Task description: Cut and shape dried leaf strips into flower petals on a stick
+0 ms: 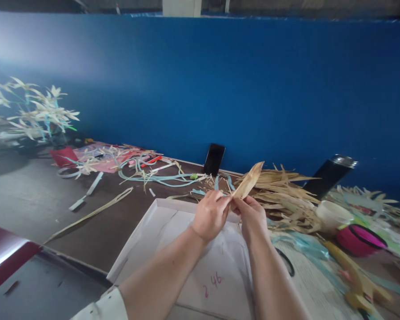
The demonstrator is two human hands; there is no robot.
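Observation:
Both hands meet above the far edge of a shallow white box lid [213,262] with handwritten numbers on it. My left hand [212,213] is closed, its thumb and fingers pinching the base of a dry tan husk leaf [250,180]. On the other side of that base, my right hand [252,215] pinches the same husk, which points up and to the right. The fingertips almost touch, and the husk's lower end is partly hidden by them. A heap of dry husks [283,195] lies just right of my right hand.
A black phone [214,159] leans against the blue wall. Light blue cords [153,178] and scraps lie left. At right are a dark flask [331,175], white cup [333,215], pink pouch [360,240] and yellow glue gun [353,275]. Husk flowers [43,109] stand far left.

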